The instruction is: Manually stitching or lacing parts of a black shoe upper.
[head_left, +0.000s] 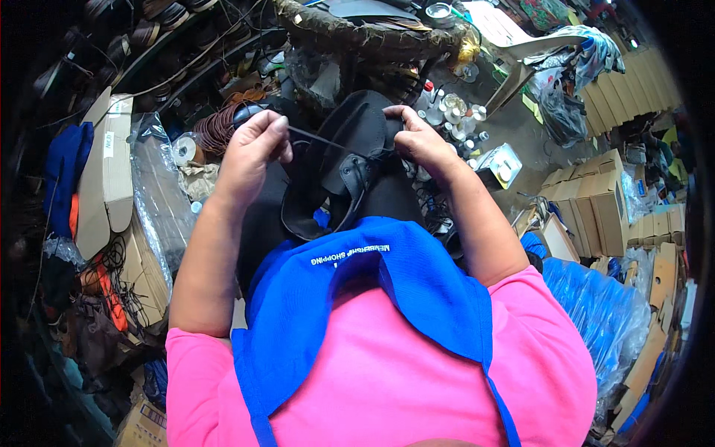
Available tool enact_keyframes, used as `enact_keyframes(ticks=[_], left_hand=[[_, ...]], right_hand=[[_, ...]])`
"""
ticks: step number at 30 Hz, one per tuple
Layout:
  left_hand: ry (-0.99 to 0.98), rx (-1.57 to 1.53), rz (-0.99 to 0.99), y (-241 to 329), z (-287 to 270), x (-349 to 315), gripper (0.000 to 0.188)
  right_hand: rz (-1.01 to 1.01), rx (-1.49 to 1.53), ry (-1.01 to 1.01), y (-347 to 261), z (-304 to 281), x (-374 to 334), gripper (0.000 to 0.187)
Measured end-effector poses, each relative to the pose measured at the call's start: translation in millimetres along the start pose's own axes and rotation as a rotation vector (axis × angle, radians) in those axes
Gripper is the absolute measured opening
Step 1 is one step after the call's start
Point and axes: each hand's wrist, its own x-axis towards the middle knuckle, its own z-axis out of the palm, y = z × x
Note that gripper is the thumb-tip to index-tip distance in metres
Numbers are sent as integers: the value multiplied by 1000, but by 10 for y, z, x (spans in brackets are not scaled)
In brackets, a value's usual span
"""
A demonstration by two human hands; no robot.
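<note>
The black shoe [354,177] sits over the lap, eyelets in plain sight, and a thin black lace [324,140] runs straight out from it to the left! On that end, the left grip [252,153] is narrow, thumb and finger pinching the lace, well clear of the shoe. Across on the shoe's right side, here's the right grip [421,141], fingers curled in close by its edge; what exactly it holds, I cannot tell. Just this side of the shoe spreads a blue apron [439,290] over a pink shirt [402,372]. Left of the shoe, a coil of brown cord [216,127], with a pale roll [184,150] farther out. Beyond the shoe, the ragged rim of a loaded bench [372,37]! To the shoe's right, a cluster of small bottles [456,115], and farther right again, folded cardboard boxes [588,201] stacked together
</note>
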Motion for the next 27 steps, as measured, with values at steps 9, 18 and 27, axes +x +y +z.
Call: enact_keyframes(ticks=[9,18,27], left_hand=[[-36,-568,134,234,-484,-220,11],[650,555,-644,-192,-1812,-45,44],[-104,1108,310,-9,229,124,36]], right_hand=[[-68,32,-67,-32,-10,-6,41],[75,65,-209,122,0,165,18],[32,85,-241,321,-106,133,20]])
